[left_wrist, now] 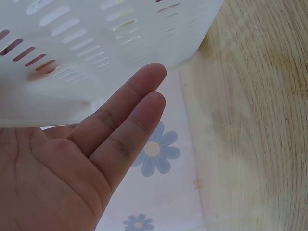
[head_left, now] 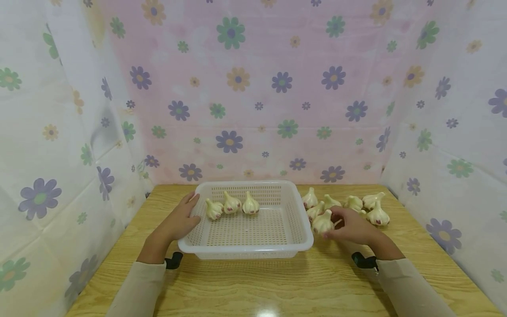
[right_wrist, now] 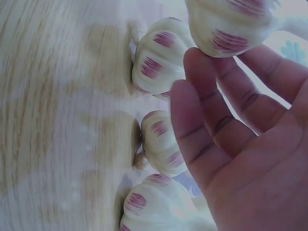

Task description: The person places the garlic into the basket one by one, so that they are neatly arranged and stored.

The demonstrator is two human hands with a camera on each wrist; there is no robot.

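Note:
A white slotted plastic basket (head_left: 245,248) stands on the table with three garlic bulbs (head_left: 232,204) grouped at its back left. My left hand (head_left: 183,220) holds the basket's left side, its thumb over the rim. In the left wrist view, two straight fingers (left_wrist: 127,108) lie along the outer wall. Right of the basket, my right hand (head_left: 352,226) grips a garlic bulb (head_left: 323,223) between thumb and fingers. The right wrist view shows this white bulb (right_wrist: 228,29), with purple streaks, at the fingertips; the thumb is largely hidden there.
Several more garlic bulbs (head_left: 354,203) lie on the wooden table (head_left: 253,286) around and beyond my right hand. Flower-print cloth (head_left: 253,110) closes off the back and both sides. Each wrist wears a black strap piece (head_left: 364,260).

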